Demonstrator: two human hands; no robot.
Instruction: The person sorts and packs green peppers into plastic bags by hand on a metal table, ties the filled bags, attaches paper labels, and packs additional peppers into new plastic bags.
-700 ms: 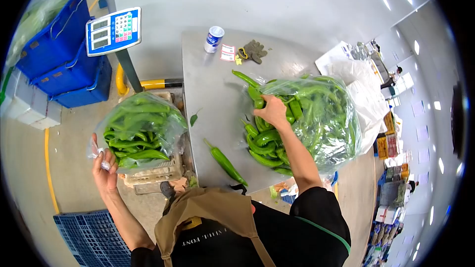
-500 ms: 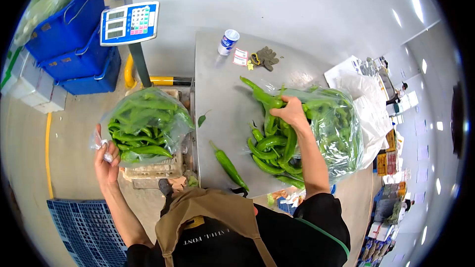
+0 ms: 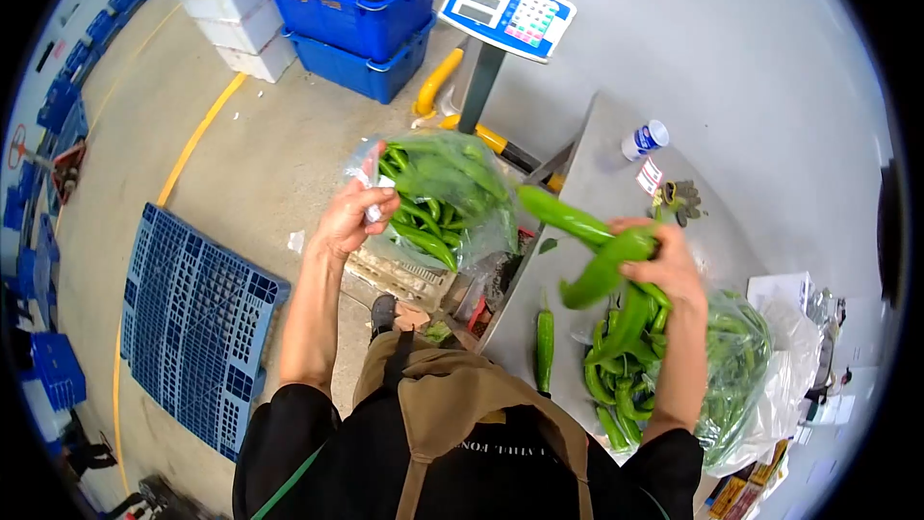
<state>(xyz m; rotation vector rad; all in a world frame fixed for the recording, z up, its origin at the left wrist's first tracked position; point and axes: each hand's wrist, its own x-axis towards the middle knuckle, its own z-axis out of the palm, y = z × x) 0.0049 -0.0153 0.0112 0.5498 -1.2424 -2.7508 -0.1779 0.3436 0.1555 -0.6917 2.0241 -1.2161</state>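
Observation:
My left hand (image 3: 352, 216) is closed on the gathered rim of a clear plastic bag (image 3: 486, 221) full of long green peppers. This bag rests over a pale crate (image 3: 397, 275) beside the scale post. My right hand (image 3: 666, 268) is wrapped round several large green peppers (image 3: 599, 265), raised above the steel table (image 3: 515, 313). Below it lies a heap of peppers (image 3: 626, 380), spilling from a second clear bag (image 3: 736, 366). One single pepper (image 3: 545, 351) lies apart on the table, left of the heap.
A scale display (image 3: 507, 12) stands on a post behind the left bag. Stacked blue crates (image 3: 361, 14) and white foam boxes (image 3: 241, 10) are at the back left. A blue pallet (image 3: 197, 327) lies on the floor. A can (image 3: 645, 140) and glove (image 3: 681, 200) sit on the table.
The view has swung left. My right hand has lifted peppers off the heap and moved toward the left bag. My left hand keeps hold of that bag's rim.

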